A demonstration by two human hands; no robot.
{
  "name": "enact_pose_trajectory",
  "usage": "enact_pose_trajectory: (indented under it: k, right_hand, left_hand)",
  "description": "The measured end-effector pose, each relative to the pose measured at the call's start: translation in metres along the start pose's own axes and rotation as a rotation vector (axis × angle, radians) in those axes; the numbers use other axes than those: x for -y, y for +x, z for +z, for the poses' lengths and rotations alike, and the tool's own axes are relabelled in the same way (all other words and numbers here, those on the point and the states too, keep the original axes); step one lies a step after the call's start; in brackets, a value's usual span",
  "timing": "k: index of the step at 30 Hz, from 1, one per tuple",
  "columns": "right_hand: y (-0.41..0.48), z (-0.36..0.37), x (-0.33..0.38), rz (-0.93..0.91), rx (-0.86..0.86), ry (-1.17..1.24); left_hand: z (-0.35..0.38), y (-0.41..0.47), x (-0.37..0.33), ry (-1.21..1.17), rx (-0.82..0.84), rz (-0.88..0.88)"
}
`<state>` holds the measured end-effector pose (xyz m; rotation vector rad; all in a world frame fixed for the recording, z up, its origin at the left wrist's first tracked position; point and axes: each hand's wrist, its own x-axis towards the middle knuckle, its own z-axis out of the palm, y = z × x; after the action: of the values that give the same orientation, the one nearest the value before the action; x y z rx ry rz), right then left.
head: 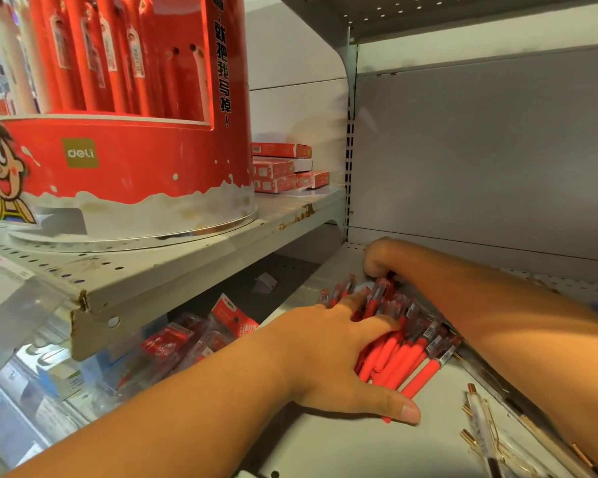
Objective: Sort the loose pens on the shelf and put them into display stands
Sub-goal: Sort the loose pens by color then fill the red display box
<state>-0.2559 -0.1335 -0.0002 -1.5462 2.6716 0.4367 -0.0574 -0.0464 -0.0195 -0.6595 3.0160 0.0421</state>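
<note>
A pile of red pens [406, 346] with clear ends lies on the grey lower shelf [342, 439]. My left hand [328, 353] lies flat over the near side of the pile, fingers spread, thumb on the shelf. My right hand [378, 258] curls around the far end of the pile, and its forearm runs along the pile's right side. The two hands enclose the pens between them. A big round red display stand [125, 157] full of red pens stands on the upper shelf at left.
Several clear pens with gold clips [484, 426] lie at the lower right by my right forearm. Small red boxes [283, 167] are stacked behind the round stand. Packaged pens [187, 339] fill the space under the upper shelf. A grey back panel [480, 160] closes the bay.
</note>
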Motion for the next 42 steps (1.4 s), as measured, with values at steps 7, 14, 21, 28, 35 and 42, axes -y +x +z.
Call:
enact_pose_trajectory:
  k: [7, 14, 21, 28, 35, 42]
  right_hand:
    - [0.010, 0.000, -0.021, -0.005, -0.095, 0.519]
    - [0.012, -0.010, -0.041, 0.112, -0.251, 0.992]
    - [-0.030, -0.026, -0.057, 0.047, -0.220, 1.045]
    - [-0.073, -0.019, -0.070, 0.040, -0.359, 1.266]
    - [-0.114, 0.015, -0.036, 0.053, -0.225, 1.259]
    - [-0.147, 0.019, -0.026, -0.098, 0.169, 1.245]
  left_hand:
    - [-0.001, 0.000, -0.001, 0.010, -0.006, 0.014]
    - [0.002, 0.001, 0.000, 0.010, -0.004, 0.012]
    - [0.003, 0.001, 0.002, -0.006, 0.001, 0.017]
    - [0.005, 0.001, 0.003, -0.020, 0.005, 0.017]
    - [0.004, 0.001, 0.001, -0.160, -0.149, -0.014]
    - [0.008, -0.005, 0.002, -0.158, -0.113, 0.019]
